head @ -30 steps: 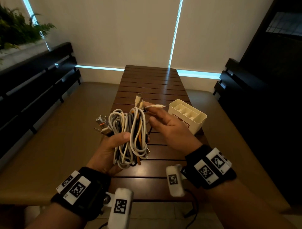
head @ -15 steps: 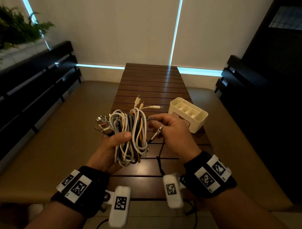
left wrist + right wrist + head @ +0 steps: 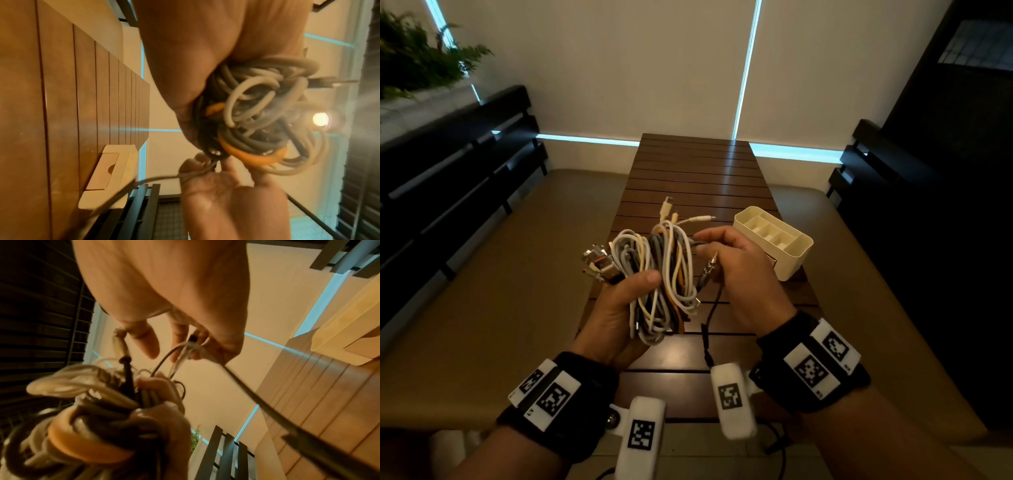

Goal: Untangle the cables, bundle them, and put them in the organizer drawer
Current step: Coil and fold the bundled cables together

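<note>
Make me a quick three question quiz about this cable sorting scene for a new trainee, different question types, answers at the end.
1. True or false: the left hand grips the cable bundle.
2. Multiple choice: the white organizer stands A) on the wooden table, B) on the bench, C) in the right hand.
3. Fill in: the right hand pinches a thin ____ cable with a metal plug.

Key: 1 true; 2 A; 3 black.

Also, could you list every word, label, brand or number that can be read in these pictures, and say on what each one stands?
No readable text in any view.
Wrist bands: only black-and-white square code markers, no letters; tiny marks at their corners are too small to read.
Organizer, cables: no print visible.
</note>
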{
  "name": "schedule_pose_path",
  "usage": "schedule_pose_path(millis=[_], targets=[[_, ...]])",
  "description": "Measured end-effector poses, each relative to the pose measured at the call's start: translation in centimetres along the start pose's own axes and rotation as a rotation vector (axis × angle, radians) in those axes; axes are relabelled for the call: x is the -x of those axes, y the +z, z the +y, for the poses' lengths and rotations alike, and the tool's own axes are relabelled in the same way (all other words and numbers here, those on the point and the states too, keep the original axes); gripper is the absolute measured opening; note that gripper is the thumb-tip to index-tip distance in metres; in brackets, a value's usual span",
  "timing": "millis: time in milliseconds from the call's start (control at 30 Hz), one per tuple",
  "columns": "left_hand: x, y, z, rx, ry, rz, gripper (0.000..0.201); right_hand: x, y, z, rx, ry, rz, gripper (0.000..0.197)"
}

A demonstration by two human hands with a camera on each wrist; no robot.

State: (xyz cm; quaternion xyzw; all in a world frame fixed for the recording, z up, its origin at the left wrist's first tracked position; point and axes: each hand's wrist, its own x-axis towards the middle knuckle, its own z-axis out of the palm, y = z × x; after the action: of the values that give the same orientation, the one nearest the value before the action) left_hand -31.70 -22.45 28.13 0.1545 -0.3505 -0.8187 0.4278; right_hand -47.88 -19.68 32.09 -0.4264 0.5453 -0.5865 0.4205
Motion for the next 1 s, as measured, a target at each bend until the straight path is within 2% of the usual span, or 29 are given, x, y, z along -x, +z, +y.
schedule_pose_path(millis=[133, 233, 300, 367, 567, 733, 867, 1000], targets=[[-0.4, -0.7, 1.3, 0.028, 0.044, -0.002, 0.065, 0.4, -0.8, 0.6, -0.192, 0.096, -0.091, 0.027], [-0.7, -1.0, 2.0, 0.033, 0.065, 0.026, 0.069, 0.6, -1.0, 1.0, -0.346, 0.116, -0.172, 0.036], [-0.8, -1.2, 2.2, 0.037, 0.074, 0.029, 0.07, 0.8, -0.9, 1.3, -0.314, 0.108, -0.195, 0.038], [-0.7, -1.2, 2.3, 0.041, 0.083, 0.015, 0.063, 0.9, -0.7, 1.6, -0.225, 0.075, -0.183, 0.041], [-0.1, -0.8, 1.9, 0.019, 0.056, -0.059, 0.056, 0.4, 0.0, 1.4, -0.03, -0.093, -0.067, 0.037], [0.3, -1.1, 2.1, -0.003, 0.027, -0.107, 0.058, 0.7, 0.3, 0.9, 0.007, -0.121, -0.099, 0.04], [0.5, -1.3, 2.2, -0.018, 0.003, -0.117, 0.068, 0.9, 0.6, 0.6, 0.043, -0.148, -0.101, 0.037], [0.8, -0.6, 2.4, -0.186, 0.048, -0.172, 0.054, 1.5, 0.5, -0.2, 0.129, -0.185, -0.156, 0.031]])
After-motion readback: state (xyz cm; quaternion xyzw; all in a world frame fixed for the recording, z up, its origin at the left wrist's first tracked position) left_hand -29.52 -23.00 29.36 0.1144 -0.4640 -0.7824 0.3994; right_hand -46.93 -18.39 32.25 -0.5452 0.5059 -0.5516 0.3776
